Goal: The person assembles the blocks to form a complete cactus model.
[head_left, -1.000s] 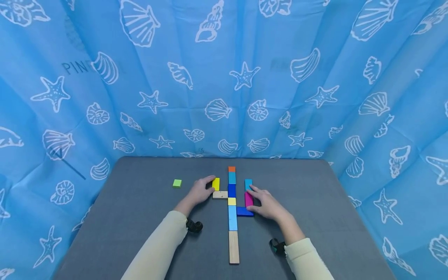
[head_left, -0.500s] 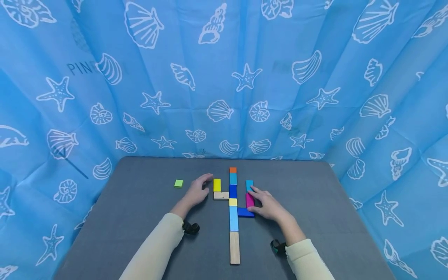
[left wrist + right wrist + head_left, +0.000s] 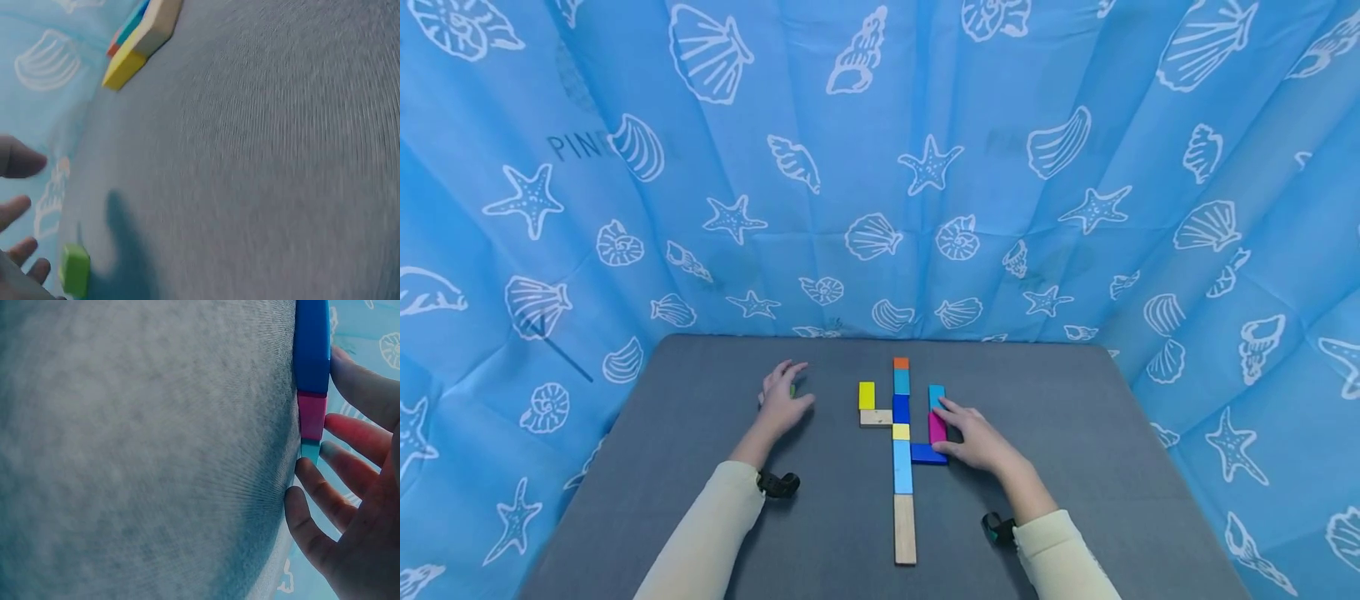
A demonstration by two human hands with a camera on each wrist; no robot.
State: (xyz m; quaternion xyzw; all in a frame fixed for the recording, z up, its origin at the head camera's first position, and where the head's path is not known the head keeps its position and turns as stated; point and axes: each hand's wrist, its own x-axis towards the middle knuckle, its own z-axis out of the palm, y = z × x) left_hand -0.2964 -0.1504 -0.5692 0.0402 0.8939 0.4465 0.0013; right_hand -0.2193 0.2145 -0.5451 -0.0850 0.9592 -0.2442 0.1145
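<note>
My left hand [image 3: 784, 407] is spread over a small light green block [image 3: 75, 270], which its fingers mostly hide in the head view. In the left wrist view a gap shows between those fingers and the block. My right hand [image 3: 977, 437] rests with loosely extended fingers at a flat pink block [image 3: 937, 427]. Its thumb lies by the corner where the pink block meets a dark blue block [image 3: 929, 454], and a fingertip is near the light blue block [image 3: 937, 396] beyond. These three blocks form one side branch of a flat block figure.
The figure's middle column runs from an orange block [image 3: 901, 363] down to a long plain wooden block [image 3: 905, 529]. On its left, a natural wood block [image 3: 876, 417] and a yellow block [image 3: 867, 395] form another branch. A blue shell-print curtain [image 3: 880, 167] hangs behind the grey table [image 3: 1037, 383].
My left hand has let go of the yellow block and moved left to the green block, its fingers spreading. My right hand has stayed at the pink block.
</note>
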